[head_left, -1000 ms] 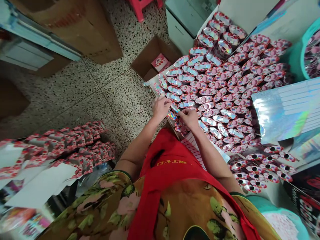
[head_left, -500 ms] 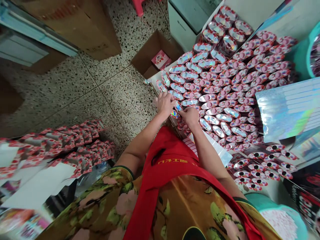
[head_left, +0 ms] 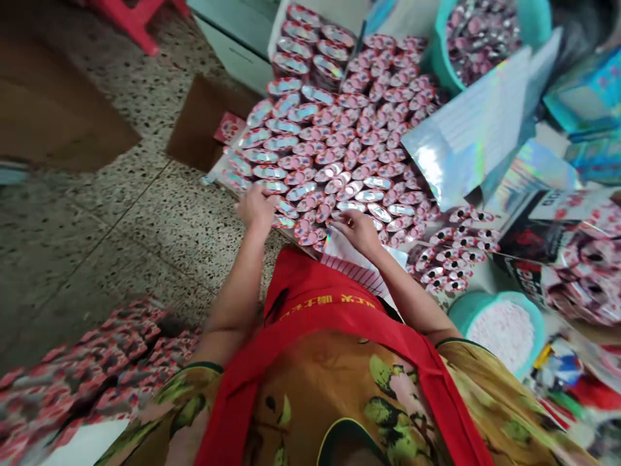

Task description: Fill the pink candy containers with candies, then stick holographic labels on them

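Rows of small red-and-white packs (head_left: 303, 133) stand upright on the table, tops facing up. Some tops carry a shiny silver sticker and others show a pink round piece. My left hand (head_left: 257, 210) is at the front left edge of the rows, its fingers curled around a pack (head_left: 285, 207); the thumb is mostly hidden. To the right, my right hand (head_left: 359, 232) is closed in a pinch above a label sheet (head_left: 356, 262) with striped strips. Whatever is between its fingertips is too small to make out.
A teal tub (head_left: 444, 52) of small pink pieces stands at the back, beside a shiny label sheet (head_left: 466, 129). Packs with black spots (head_left: 444, 255) and a teal basin (head_left: 538, 323) are at right. An open carton (head_left: 191, 123) sits on the floor left of the table.
My view has swung to the right. My right hand has moved away from my left hand and back over the label sheet; earlier both were close together at one pack.
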### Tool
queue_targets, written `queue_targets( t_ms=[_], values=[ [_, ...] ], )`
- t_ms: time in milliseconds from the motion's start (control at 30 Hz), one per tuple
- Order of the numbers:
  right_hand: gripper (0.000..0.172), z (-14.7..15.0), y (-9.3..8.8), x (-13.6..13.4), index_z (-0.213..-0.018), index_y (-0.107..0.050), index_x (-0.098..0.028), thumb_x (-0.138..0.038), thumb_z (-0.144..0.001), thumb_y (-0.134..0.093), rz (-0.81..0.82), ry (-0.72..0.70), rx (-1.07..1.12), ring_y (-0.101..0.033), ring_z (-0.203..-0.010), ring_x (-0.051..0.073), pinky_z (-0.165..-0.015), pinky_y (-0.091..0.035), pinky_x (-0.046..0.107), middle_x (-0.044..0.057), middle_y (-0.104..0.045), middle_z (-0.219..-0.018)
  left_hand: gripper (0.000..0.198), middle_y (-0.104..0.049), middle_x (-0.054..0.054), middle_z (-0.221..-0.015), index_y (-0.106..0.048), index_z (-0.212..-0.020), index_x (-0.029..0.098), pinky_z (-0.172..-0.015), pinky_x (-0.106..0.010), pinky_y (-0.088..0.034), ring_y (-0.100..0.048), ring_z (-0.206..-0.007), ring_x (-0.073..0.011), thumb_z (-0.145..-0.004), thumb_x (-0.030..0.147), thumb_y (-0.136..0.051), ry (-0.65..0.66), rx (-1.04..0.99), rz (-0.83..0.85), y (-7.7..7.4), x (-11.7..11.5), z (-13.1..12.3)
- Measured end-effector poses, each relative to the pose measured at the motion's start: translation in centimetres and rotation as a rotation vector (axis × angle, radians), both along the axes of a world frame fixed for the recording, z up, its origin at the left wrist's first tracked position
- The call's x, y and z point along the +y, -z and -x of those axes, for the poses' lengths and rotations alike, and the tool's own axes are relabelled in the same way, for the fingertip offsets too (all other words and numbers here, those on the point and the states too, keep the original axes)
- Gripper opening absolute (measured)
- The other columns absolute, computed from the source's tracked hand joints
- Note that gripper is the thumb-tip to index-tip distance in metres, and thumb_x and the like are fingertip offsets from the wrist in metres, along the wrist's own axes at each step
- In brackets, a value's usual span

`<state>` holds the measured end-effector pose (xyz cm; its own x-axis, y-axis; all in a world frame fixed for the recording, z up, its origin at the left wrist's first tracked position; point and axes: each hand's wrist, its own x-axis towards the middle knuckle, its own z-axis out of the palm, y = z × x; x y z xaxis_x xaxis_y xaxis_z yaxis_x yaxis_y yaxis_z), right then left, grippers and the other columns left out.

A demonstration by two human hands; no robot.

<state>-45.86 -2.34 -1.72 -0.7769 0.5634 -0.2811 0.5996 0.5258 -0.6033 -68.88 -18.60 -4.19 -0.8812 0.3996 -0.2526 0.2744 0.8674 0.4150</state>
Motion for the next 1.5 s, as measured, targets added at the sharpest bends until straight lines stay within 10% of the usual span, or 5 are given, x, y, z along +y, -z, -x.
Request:
queue_targets(
  t_ms=[267,567,967,1300,1500],
  values=[
    [0.046,-19.4,0.1,4.6,-0.112,-0.064,-0.017,-0.038,-0.074,-0.077,0.079,0.452,-0.282,-0.060,-0.077,0.019,-0.076,-0.047,0.033,0.004,-0.067,-0.090,0.008,-0.070,-0.005,-0.095,-0.069,-0.092,0.022,-0.090,-0.034,-0.046,-0.063,-0.095,-0.0216,-0.092,0.023,-0.061,0.597,-0.089,-0.377,-1.7,6.9,-11.5],
    [0.047,-20.5,1.2,3.3,-0.085,-0.064,-0.017,-0.059,-0.066,-0.069,0.417,0.678,0.047,-0.055,-0.071,0.016,-0.068,-0.045,0.030,0.003,-0.065,-0.077,0.021,-0.067,-0.008,-0.113,-0.071,-0.112,0.020,-0.091,-0.036,-0.044,-0.060,-0.106,-0.0237,-0.099,0.021,-0.054,1.183,-0.206,-0.305,-0.9,12.4,-24.5],
    [0.049,-19.3,0.5,3.8,-0.070,-0.057,-0.020,-0.065,-0.055,-0.070,0.566,0.791,0.025,-0.042,-0.055,0.011,-0.055,-0.035,0.027,-0.003,-0.051,-0.059,0.022,-0.065,-0.014,-0.132,-0.071,-0.103,0.017,-0.099,-0.045,-0.044,-0.055,-0.125,-0.0289,-0.099,0.018,-0.050,1.312,-0.188,-0.418,-0.4,10.8,-26.5],
    [0.058,-18.1,-1.4,3.7,-0.115,-0.067,-0.017,-0.063,-0.081,-0.059,0.105,0.642,0.096,-0.059,-0.086,0.021,-0.081,-0.050,0.037,0.014,-0.066,-0.112,0.009,-0.064,0.001,-0.076,-0.058,-0.078,0.019,-0.071,-0.023,-0.050,-0.063,-0.072,-0.0114,-0.081,0.017,-0.067,0.479,-0.951,-0.704,-2.0,10.2,-21.9],
    [0.063,-11.1,-2.9,2.3,-0.103,-0.068,-0.020,-0.073,-0.070,-0.071,0.483,0.321,0.141,-0.056,-0.076,0.018,-0.073,-0.047,0.033,0.007,-0.068,-0.097,0.013,-0.060,0.003,-0.071,-0.057,-0.076,0.018,-0.066,-0.021,-0.050,-0.062,-0.067,-0.0095,-0.078,0.016,-0.070,0.223,-0.943,-0.778,-3.2,9.2,-16.9]
  ],
)
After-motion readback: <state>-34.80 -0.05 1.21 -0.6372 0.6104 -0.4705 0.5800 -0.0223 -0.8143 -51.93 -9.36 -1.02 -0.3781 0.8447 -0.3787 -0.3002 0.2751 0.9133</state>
